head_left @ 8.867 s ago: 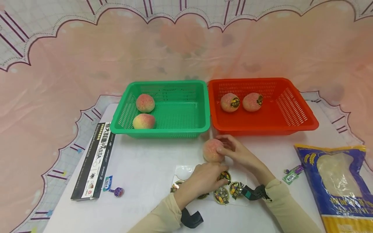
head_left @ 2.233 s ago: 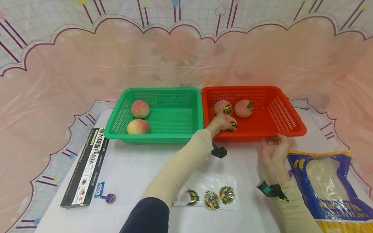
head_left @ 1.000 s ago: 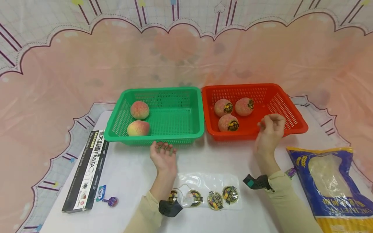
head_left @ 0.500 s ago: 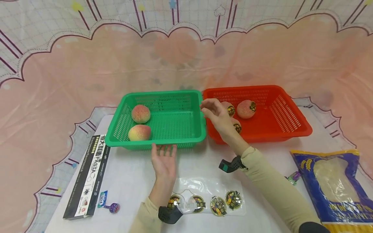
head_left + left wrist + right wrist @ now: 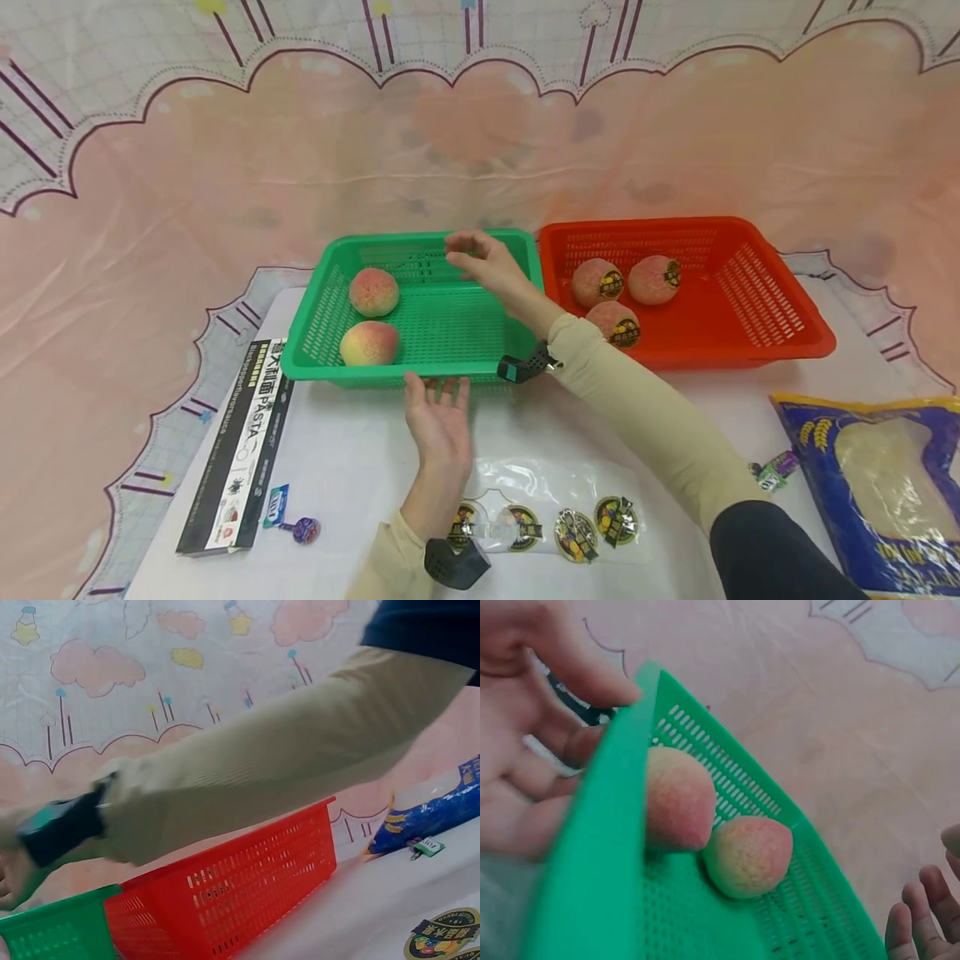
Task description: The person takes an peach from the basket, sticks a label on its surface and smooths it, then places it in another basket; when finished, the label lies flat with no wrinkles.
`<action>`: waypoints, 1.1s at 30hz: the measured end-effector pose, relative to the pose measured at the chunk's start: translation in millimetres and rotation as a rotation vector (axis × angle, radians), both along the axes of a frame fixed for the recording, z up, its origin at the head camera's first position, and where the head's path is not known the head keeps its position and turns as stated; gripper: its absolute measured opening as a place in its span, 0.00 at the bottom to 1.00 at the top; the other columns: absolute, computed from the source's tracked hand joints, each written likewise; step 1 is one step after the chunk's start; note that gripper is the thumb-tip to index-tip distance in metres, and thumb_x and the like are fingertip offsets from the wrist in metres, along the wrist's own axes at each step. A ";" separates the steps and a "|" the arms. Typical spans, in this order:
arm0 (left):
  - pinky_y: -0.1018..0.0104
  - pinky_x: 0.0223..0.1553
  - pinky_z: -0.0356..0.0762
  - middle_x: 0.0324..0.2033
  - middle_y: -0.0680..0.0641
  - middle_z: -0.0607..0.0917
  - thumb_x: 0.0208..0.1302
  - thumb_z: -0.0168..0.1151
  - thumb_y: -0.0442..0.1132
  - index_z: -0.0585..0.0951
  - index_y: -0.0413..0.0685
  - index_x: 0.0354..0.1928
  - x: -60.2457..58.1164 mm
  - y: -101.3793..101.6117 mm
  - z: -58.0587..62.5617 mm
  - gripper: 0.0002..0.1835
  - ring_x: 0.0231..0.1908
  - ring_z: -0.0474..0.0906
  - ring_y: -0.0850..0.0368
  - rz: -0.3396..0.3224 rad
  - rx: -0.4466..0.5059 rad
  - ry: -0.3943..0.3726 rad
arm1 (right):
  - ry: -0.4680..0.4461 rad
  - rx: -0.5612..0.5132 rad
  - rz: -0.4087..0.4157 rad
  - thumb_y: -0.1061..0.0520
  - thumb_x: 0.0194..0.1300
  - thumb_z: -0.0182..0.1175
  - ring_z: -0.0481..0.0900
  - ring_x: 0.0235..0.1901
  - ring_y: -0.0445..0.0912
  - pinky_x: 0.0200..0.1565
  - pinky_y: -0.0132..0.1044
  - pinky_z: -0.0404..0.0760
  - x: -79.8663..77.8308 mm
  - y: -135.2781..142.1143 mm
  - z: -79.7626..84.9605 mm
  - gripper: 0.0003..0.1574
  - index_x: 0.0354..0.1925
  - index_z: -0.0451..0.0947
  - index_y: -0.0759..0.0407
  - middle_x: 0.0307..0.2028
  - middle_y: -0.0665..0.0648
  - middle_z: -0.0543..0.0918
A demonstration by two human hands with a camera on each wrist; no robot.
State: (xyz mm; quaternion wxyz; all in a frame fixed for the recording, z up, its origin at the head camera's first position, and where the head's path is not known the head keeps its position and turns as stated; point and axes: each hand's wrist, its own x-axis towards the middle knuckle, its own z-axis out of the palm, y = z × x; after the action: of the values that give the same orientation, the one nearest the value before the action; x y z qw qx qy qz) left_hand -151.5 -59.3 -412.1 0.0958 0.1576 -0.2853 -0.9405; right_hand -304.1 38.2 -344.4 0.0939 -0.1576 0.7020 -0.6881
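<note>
My left hand [image 5: 441,429] is palm up at the front rim of the green basket [image 5: 337,372]; its thumb touches the rim, and its fingers extend under it. My right hand [image 5: 487,265] hovers over the green basket, fingers loosely bent around nothing. Two peaches without visible stickers, one at the back [image 5: 373,292] and one in front [image 5: 370,343], lie at the basket's left end. In the right wrist view both peaches [image 5: 750,855] show behind the green wall. The red basket [image 5: 742,354] holds three peaches [image 5: 655,280] bearing round black-and-gold stickers.
A clear sheet with several round stickers [image 5: 576,535] lies in front. At left are a pasta box [image 5: 236,450], a small wrapped candy [image 5: 276,505] and a lollipop [image 5: 306,530]. At right lie more candies [image 5: 774,471] and a blue-and-yellow bag [image 5: 877,492].
A third stickered peach was set into the red basket by the left hand, which then moved to the green basket's front. The right hand has swung left from the red basket over the green one.
</note>
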 end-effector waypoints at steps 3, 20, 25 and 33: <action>0.57 0.58 0.63 0.45 0.47 0.66 0.68 0.31 0.55 0.61 0.50 0.50 0.9 0.3 0.9 0.20 0.44 0.65 0.55 0.002 -0.016 -0.006 | -0.070 0.027 0.005 0.54 0.61 0.55 0.71 0.52 0.47 0.48 0.39 0.74 -6.4 -17.6 6.7 0.22 0.54 0.68 0.54 0.54 0.57 0.71; 0.63 0.55 0.64 0.42 0.52 0.66 0.66 0.34 0.57 0.61 0.50 0.47 -0.6 5.7 -1.8 0.20 0.43 0.65 0.57 -0.017 0.045 -0.022 | -0.225 0.191 -0.024 0.53 0.58 0.58 0.67 0.56 0.46 0.54 0.44 0.70 -54.6 -95.3 -34.0 0.27 0.57 0.66 0.47 0.58 0.49 0.68; 0.64 0.56 0.62 0.45 0.51 0.64 0.65 0.35 0.58 0.60 0.50 0.48 1.7 0.1 -0.9 0.21 0.44 0.64 0.58 -0.012 0.039 -0.007 | -0.223 0.261 0.078 0.52 0.58 0.58 0.65 0.58 0.45 0.52 0.41 0.71 -53.0 -115.7 -44.0 0.31 0.59 0.63 0.44 0.59 0.48 0.66; 0.68 0.52 0.66 0.49 0.50 0.62 0.65 0.33 0.59 0.57 0.51 0.55 2.3 3.5 -3.7 0.25 0.45 0.64 0.59 -0.040 0.019 -0.013 | -0.194 0.332 0.131 0.54 0.56 0.60 0.66 0.57 0.48 0.48 0.41 0.74 -51.2 -119.3 -52.3 0.32 0.58 0.60 0.47 0.60 0.54 0.64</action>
State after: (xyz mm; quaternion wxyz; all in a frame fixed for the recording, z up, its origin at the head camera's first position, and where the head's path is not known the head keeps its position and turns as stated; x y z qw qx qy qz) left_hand -149.2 -55.8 -415.8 0.0738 0.1589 -0.2800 -0.9439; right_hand -355.3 -81.1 -396.7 0.2302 -0.1183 0.7817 -0.5674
